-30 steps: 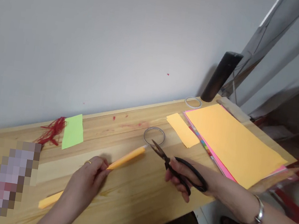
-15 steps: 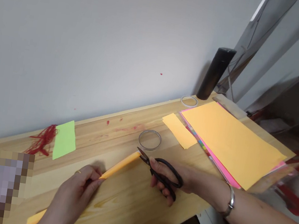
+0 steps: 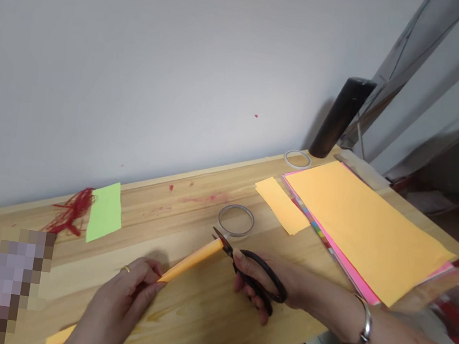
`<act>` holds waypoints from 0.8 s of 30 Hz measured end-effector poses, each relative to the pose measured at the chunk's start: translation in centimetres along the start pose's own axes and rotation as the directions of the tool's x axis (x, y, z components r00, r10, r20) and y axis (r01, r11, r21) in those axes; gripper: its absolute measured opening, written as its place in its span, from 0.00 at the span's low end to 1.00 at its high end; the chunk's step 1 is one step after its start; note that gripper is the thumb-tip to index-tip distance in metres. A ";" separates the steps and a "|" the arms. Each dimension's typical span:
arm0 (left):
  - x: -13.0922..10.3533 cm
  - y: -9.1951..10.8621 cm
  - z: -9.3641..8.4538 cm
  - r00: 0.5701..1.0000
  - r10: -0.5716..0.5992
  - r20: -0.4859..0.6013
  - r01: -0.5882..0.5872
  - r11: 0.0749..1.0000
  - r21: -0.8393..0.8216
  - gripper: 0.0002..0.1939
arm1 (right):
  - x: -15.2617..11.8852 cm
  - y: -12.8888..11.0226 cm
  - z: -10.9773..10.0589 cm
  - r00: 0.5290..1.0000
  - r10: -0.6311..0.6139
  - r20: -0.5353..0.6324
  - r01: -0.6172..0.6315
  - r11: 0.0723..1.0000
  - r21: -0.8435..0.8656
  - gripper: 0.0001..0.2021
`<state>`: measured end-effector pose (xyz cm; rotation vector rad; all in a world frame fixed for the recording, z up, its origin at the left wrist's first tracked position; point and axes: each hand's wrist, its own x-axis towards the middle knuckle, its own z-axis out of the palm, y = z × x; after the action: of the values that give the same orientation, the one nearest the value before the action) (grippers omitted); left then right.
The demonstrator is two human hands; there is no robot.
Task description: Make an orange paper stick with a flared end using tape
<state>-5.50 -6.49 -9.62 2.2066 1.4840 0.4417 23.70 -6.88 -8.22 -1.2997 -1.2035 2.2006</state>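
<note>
Head view showed the left hand (image 3: 126, 294) pinching an orange paper strip (image 3: 191, 260), probably to steady its right end at the scissors (image 3: 258, 257) clasped in the right hand (image 3: 261, 277).

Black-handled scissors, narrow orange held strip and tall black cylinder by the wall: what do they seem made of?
Black-handled scissors: probably metal blades, being thin and pointed; smooth dark handles, perhaps plastic-coated.
Narrow orange strip: likely matte paper, its surface evenly coloured without shine.
Tall black cylinder: smooth, low-shine; metal or plastic, unclear.
</note>
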 end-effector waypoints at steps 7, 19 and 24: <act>-0.3 0.4 0.0 0.999 0.012 -0.033 -0.012 1.000 -0.019 0.09 | -0.3 0.2 0.2 1.000 -0.018 -0.022 0.018 1.000 0.015 0.33; -1.1 1.6 0.3 0.999 -0.012 -0.029 0.011 0.999 -0.052 0.11 | -0.7 0.3 0.5 0.996 -0.082 -0.039 0.081 0.996 -0.028 0.32; -1.3 1.5 0.4 1.000 -0.020 -0.019 0.019 0.997 -0.069 0.10 | -0.8 0.3 0.7 0.993 -0.099 -0.062 0.096 0.995 -0.039 0.32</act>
<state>-4.56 -8.26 -9.21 2.1386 1.4766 0.5019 23.56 -7.89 -7.87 -1.2866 -1.2604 2.0628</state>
